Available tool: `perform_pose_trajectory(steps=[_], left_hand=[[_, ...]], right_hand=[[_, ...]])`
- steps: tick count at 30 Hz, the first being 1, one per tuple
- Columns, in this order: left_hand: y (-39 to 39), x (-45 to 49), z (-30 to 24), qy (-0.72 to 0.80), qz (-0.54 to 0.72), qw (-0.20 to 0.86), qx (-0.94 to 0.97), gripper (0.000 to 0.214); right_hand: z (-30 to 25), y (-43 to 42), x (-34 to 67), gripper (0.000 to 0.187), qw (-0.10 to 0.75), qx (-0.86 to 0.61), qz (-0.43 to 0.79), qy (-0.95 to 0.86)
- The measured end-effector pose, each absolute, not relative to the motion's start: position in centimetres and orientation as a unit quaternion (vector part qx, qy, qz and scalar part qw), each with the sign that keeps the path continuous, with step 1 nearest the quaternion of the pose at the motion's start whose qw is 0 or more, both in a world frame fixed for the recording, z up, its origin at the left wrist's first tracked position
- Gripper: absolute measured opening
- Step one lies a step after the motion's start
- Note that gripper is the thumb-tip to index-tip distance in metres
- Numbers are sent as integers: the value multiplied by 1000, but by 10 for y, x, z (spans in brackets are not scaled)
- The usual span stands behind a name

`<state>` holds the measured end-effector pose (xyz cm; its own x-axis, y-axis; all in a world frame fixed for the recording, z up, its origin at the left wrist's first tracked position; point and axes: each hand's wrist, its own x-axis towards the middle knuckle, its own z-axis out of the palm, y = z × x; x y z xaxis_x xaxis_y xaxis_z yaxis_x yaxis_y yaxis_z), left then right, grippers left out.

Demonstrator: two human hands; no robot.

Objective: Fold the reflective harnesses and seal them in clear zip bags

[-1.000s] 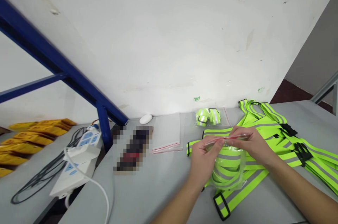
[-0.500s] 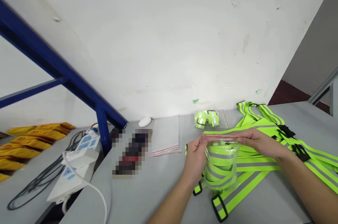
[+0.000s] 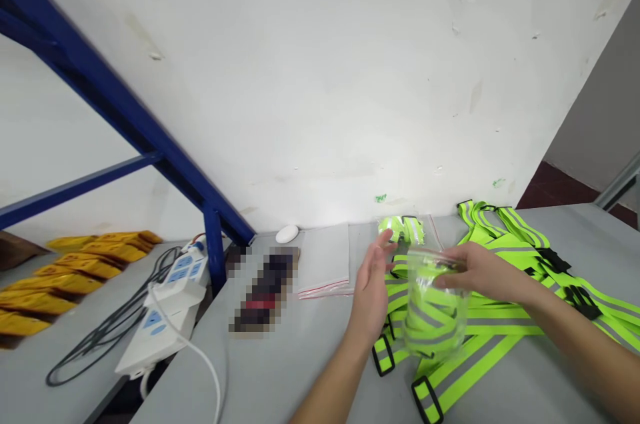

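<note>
My right hand (image 3: 473,274) grips the top edge of a clear zip bag (image 3: 434,317) that holds a rolled neon-yellow reflective strap. Just left of the bag, my left hand (image 3: 373,277) is off it, fingers stretched and apart with nothing in them. Under and behind the bag spread loose neon reflective straps (image 3: 500,321) with grey stripes and black buckles. Against the wall lies another bagged strap roll (image 3: 400,229), partly behind my left fingertips.
Flat zip bags (image 3: 325,257) with red seals lie left of my hands. Beside them are a white oval object (image 3: 287,234) and a pixelated item (image 3: 265,291). Farther left are a blue metal frame (image 3: 214,244), white power strips (image 3: 167,317) with cables, and yellow packets (image 3: 75,271).
My left hand has let go of the bag's seal and opened beside it. The bag now hangs from my right hand alone and has turned. The view has shifted slightly.
</note>
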<state>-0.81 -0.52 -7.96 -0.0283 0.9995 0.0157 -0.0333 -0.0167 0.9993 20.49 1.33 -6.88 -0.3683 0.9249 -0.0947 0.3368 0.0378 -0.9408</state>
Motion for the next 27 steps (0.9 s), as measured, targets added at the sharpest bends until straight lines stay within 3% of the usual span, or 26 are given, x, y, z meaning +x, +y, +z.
perform_pose_trajectory(steps=[2, 6, 12, 17, 19, 22, 24, 27], left_hand=[[-2, -18, -76, 499, 551, 418, 521, 44], [9, -27, -71, 491, 552, 196, 645, 34], [63, 8, -95, 512, 235, 42, 825, 60], [93, 17, -124, 502, 104, -59, 856, 60], [94, 13, -122, 480, 102, -87, 867, 57], [96, 10, -108, 467, 101, -96, 873, 54], [101, 10, -100, 451, 97, -90, 883, 55], [110, 7, -103, 415, 78, -74, 903, 63]], right_hand=[[-77, 26, 211, 30, 299, -518, 550, -582], [-102, 57, 204, 36, 439, -520, 602, -418], [-127, 79, 174, 37, 481, -530, 536, -447], [-127, 70, 181, 73, 501, -594, 364, -514], [-124, 72, 185, 74, 447, -591, 247, -624], [-122, 84, 183, 66, 274, -558, 120, -774], [-126, 94, 179, 67, 202, -554, 110, -800], [-139, 103, 178, 67, 162, -532, 107, -824]])
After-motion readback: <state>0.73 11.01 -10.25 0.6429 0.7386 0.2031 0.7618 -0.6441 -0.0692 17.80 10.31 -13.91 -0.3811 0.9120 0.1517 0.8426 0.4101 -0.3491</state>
